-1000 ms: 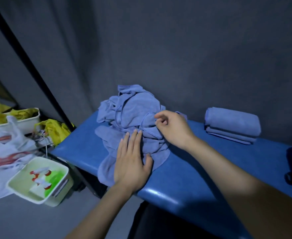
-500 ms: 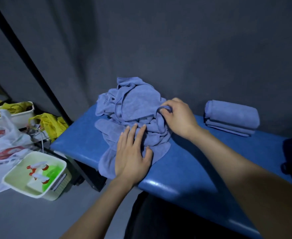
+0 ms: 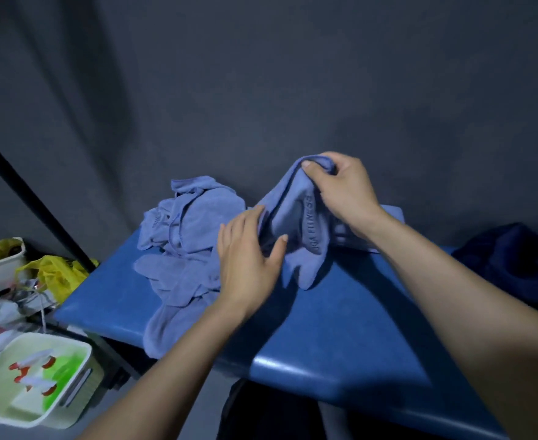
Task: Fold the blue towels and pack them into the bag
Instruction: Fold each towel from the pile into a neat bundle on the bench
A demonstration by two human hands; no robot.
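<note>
Nearest the camera, the left hand (image 3: pixel 248 258) is held with fingers straight and spread against the lower folds of a soft blue terry towel with embossed lettering (image 3: pixel 296 223), apparently to steady the cloth and find an edge. Above and beyond it, the right hand (image 3: pixel 344 188) pinches a top fold of this towel, so that the cloth hangs free above the padded blue vinyl bench (image 3: pixel 340 328). To the left of the left hand, the crumpled heap of unfolded blue towels (image 3: pixel 185 246) remains on the bench. Far right of the right hand, a dark navy fabric bag (image 3: pixel 512 265) lies, presumably for packing.
</note>
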